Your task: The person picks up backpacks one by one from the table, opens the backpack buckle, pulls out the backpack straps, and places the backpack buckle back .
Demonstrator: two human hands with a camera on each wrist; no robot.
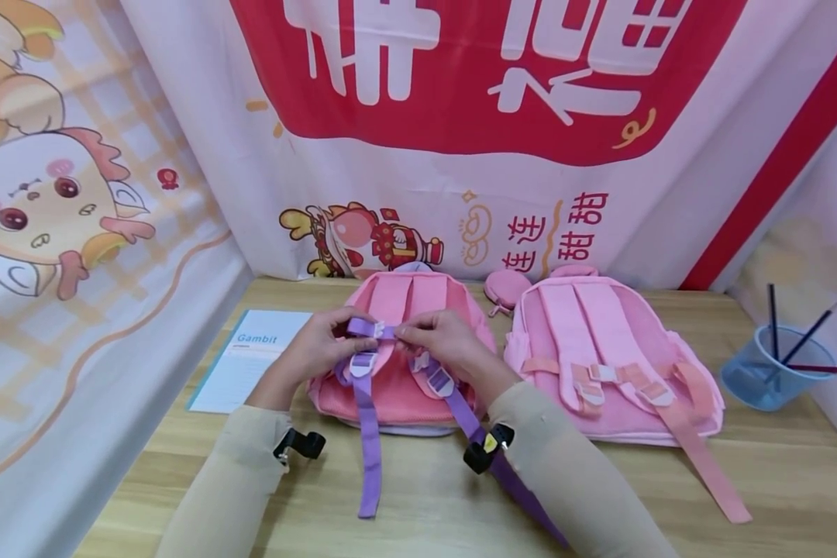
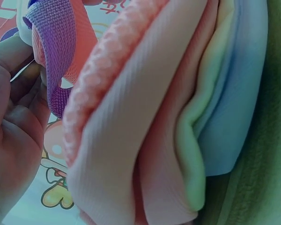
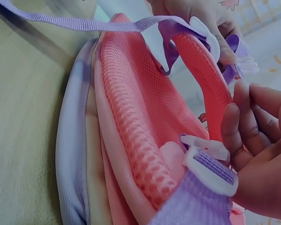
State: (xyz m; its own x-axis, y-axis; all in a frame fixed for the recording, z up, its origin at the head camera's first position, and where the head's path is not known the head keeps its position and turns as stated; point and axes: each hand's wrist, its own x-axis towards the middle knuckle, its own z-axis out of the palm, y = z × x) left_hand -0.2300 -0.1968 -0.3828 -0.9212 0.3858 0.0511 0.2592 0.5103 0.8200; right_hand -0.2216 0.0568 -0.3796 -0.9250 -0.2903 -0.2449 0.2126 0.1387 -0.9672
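Observation:
A pink backpack [image 1: 425, 403] lies with its shoulder straps facing up. Above it, my left hand [image 1: 314, 353] pinches a short purple strap [image 1: 360, 327] that carries a white plastic buckle [image 1: 380, 330]. My right hand [image 1: 446, 341] pinches the strap's other side with thumb and forefinger, close to the buckle. In the right wrist view, that buckle [image 3: 246, 65] sits between the two hands. A white strap adjuster [image 1: 363, 364] hangs just below my left hand, and another adjuster [image 1: 439, 381] lies below my right hand. Long purple webbing [image 1: 370, 457] trails onto the table.
To the right lies a second pink backpack [image 1: 642, 325] with its white buckle [image 1: 604, 373] joined. Behind it is a small round pink pouch [image 1: 508, 288]. A blue cup [image 1: 767, 387] holds pencils at far right. A notebook [image 1: 251, 364] lies at left on the wooden table [image 1: 432, 496].

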